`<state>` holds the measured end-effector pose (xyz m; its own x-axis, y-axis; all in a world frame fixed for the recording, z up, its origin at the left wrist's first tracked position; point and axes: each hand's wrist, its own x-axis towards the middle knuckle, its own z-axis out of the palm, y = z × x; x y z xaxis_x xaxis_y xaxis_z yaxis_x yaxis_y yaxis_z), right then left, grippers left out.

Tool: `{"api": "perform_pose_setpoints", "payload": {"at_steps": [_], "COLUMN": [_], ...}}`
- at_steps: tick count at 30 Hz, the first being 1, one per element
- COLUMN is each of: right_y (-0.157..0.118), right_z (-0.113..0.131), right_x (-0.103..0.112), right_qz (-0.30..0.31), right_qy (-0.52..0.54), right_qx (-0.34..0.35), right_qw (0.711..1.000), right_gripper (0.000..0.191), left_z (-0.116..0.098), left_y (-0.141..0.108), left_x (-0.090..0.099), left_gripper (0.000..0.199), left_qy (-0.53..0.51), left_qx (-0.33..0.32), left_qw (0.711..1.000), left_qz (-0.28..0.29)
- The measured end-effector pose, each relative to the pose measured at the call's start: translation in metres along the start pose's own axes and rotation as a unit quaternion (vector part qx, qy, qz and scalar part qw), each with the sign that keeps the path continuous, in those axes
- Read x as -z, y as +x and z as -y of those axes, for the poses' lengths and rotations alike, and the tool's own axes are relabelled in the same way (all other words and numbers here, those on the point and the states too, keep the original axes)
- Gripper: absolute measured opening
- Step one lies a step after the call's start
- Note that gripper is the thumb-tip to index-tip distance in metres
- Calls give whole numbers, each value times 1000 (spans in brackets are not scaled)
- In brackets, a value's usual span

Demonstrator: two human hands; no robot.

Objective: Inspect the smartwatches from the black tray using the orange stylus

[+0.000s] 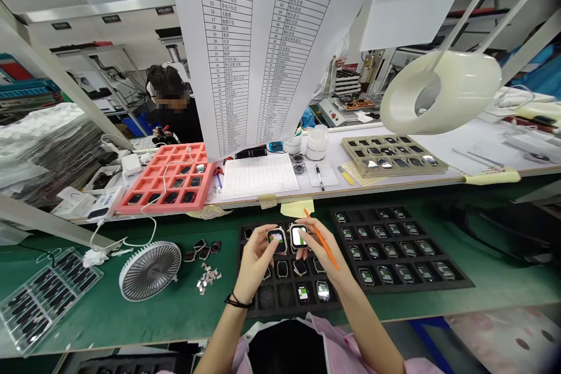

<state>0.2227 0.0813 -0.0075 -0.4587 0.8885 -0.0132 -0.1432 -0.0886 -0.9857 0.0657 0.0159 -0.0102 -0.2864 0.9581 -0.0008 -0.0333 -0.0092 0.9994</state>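
Observation:
My left hand (255, 257) grips a square smartwatch (274, 235) without a strap, its screen lit, the thumb lying over the glass. Close beside it, my right hand (329, 251) holds a second smartwatch (298, 235) with a bright white and green screen, thumb at its edge. An orange pointed stick (322, 239) is also in my right hand, slanting across the fingers. Under both hands lies a black foam tray (284, 297) with more watches in its slots, partly hidden by my hands and arms. A fuller black tray (416, 273) of lit watches is to the right.
A small fan (150, 270), loose watch pieces (204, 249) and small tabs (208, 277) are on the left. A clear divided case (48, 298) lies farther left. The shelf bears a pink tray (151, 178) and beige tray (394, 155). A printed sheet (263, 52) hangs ahead; a person (175, 105) sits beyond.

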Motion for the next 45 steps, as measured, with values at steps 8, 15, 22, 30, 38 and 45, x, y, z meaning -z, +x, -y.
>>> {"api": "perform_pose_setpoints", "payload": {"at_steps": [8,15,22,30,38,45], "right_y": [2,3,6,5,6,5], "right_z": [-6,-5,-2,-3,-4,-5], "right_x": [4,3,3,10,4,3], "right_qz": [35,9,-37,57,-25,-46], "right_qy": [-31,-20,-22,-33,-11,-12], "right_qx": [27,22,11,26,7,-10], "right_qw": [999,1000,999,998,1000,999], "right_gripper": [31,29,27,36,25,26], "left_z": [-4,5,8,-3,4,7], "left_y": [-2,1,2,2,2,2], "left_x": [2,1,-1,2,1,2], "left_gripper": [36,44,42,35,38,41], "left_qy": [21,-11,-5,18,-5,-3], "left_qx": [25,13,21,54,30,15], "left_qw": [999,999,999,998,999,999], "left_qz": [-6,35,29,-10,32,31]}}
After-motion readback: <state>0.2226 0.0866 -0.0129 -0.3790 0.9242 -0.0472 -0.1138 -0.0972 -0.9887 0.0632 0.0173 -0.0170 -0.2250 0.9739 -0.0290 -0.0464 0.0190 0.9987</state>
